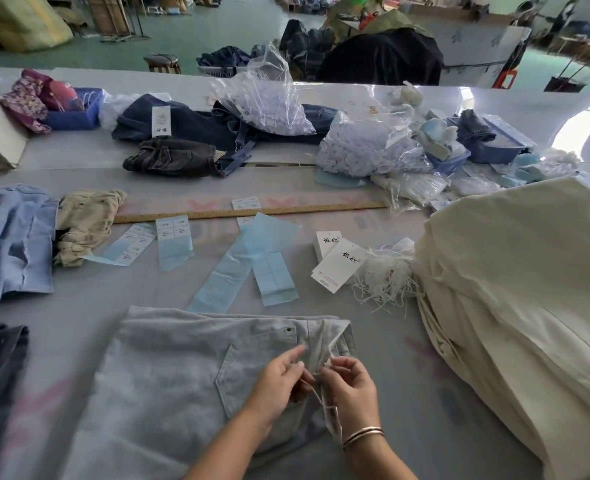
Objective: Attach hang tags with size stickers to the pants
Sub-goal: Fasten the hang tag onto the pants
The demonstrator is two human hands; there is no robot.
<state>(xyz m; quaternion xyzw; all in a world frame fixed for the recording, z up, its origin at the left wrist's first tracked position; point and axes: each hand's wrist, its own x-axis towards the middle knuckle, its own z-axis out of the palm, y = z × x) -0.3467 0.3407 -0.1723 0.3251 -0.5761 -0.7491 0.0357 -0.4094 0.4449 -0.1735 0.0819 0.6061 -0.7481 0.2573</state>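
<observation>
One pale grey pair of pants (168,375) is mid-tagging: left hand (279,382) and right hand (350,393) pinch the tag's white string (316,393) at its waistband, while the cream pants stack (529,306) at three o'clock looks untagged.

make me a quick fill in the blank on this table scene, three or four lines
1. Both hands, left and right, work a white ____ at the waistband of the pale pants.
2. The bangles sit on the ____ wrist.
3. The long wooden ____ lies across the table beyond the blue sticker sheets.
4. The cream pile lies on the ____ side of the table.

Missing words: string; right; ruler; right
</observation>
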